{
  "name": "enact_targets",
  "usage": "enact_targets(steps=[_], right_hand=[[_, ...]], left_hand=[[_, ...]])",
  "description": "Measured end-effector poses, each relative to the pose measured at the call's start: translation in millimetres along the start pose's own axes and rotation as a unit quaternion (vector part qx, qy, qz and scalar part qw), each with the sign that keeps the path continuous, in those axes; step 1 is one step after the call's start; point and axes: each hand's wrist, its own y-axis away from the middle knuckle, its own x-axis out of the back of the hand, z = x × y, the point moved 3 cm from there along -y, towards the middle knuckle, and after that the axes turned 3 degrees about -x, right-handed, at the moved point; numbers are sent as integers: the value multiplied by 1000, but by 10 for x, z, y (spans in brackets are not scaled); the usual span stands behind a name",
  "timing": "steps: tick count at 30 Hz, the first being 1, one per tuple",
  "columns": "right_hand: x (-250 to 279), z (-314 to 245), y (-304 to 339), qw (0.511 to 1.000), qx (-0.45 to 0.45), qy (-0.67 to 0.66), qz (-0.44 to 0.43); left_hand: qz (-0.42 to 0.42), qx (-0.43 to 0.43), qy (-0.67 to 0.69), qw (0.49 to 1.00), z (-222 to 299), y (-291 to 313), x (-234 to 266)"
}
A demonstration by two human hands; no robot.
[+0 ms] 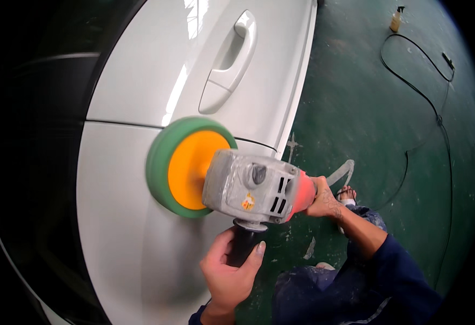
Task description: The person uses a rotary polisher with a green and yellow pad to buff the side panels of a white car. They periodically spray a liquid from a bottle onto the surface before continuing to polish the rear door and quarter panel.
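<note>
Landmark: the glossy white pull-type car door handle (246, 51); all places below are given from it.
Polisher: a scuffed grey power polisher with a red rear section (248, 187), on the person's side of the door handle, held over the bodywork's edge.
Pad: a thick round green pad (159, 173) with an orange disc-shaped backing (191, 170), nearer the person than the door handle and across the panel seam. Whether it is spinning, or its whole face meets the paint, cannot be told.
Bodywork: glossy white car panels (121, 222), one bearing the door handle, the other on the person's side of it.
Left hand (232, 276): fingers grasping the black cylindrical side grip (243, 246).
Right hand (323, 199): fingers wrapped about the polisher's rear end; partly hidden.
Floor: worn dark-green flooring (356, 108), right of the door handle; a thin black cable (449, 162) and an amber spray bottle (395, 21) lie well to that side.
Step in hand: judged to be working the pad over the seam area.
Next move: calls for both grips firm, the pad level and light pressure at the seam.
</note>
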Motion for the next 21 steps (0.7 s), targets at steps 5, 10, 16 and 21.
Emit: enact_targets(steps=[5,10,16,21], right_hand=[[-58,84,22,993,115,-29,-2],[-694,440,-77,981,145,98,-80],[-1790,305,-215,946,243,152,-150],[-2382,487,588,882,333,254,-214]], left_hand=[[-59,-22,113,992,-187,159,-107],[127,-132,97,978,-1209,897,375],[249,-117,63,959,-1727,1477,1129],[410,-81,171,892,-2990,2721,1312]])
